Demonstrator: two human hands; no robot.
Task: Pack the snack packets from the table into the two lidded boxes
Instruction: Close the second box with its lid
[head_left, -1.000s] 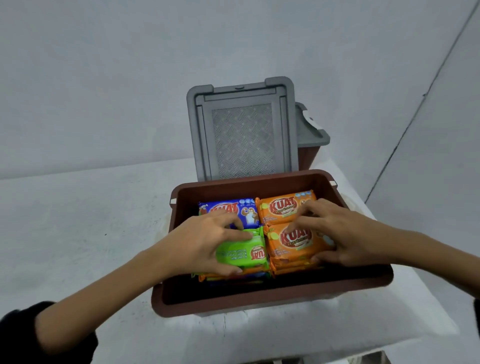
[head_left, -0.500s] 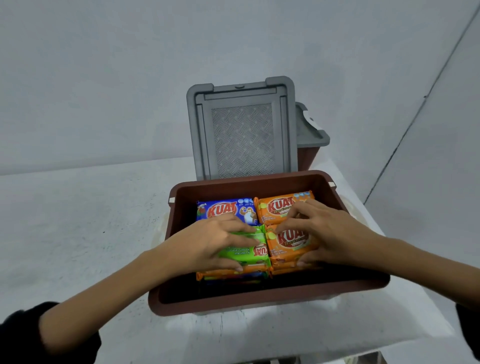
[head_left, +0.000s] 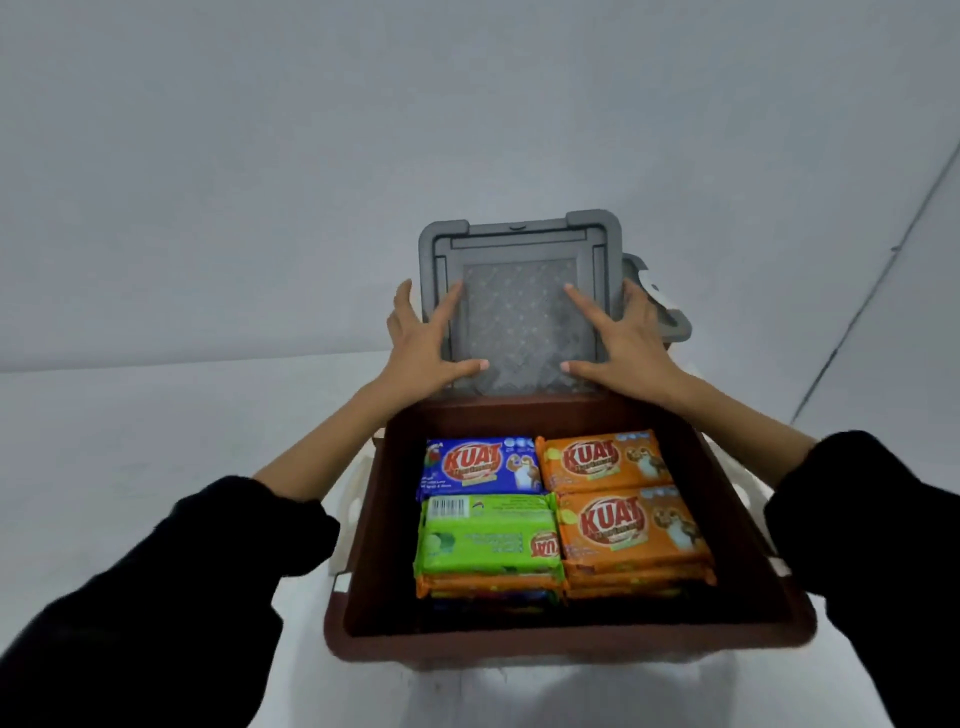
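A brown box (head_left: 571, 644) stands open on the table in front of me, its grey lid (head_left: 519, 322) upright behind it. Inside lie snack packets in stacks: a blue one (head_left: 478, 465) at the back left, an orange one (head_left: 602, 460) at the back right, a green one (head_left: 488, 535) at the front left and another orange one (head_left: 631, 525) at the front right, with more packets under them. My left hand (head_left: 421, 343) rests on the lid's left side and my right hand (head_left: 628, 338) on its right side. Fingers are spread and straight, thumbs on the inner face.
A second box with a grey lid (head_left: 675, 322) shows partly behind the open lid at the right. White latches (head_left: 356, 499) stick out from the brown box's sides. The white table (head_left: 156, 441) stretches to the left; its right edge runs close to the box.
Both hands left the packets in the box and reached up and back to the upright lid. The camera has moved closer, over the box.
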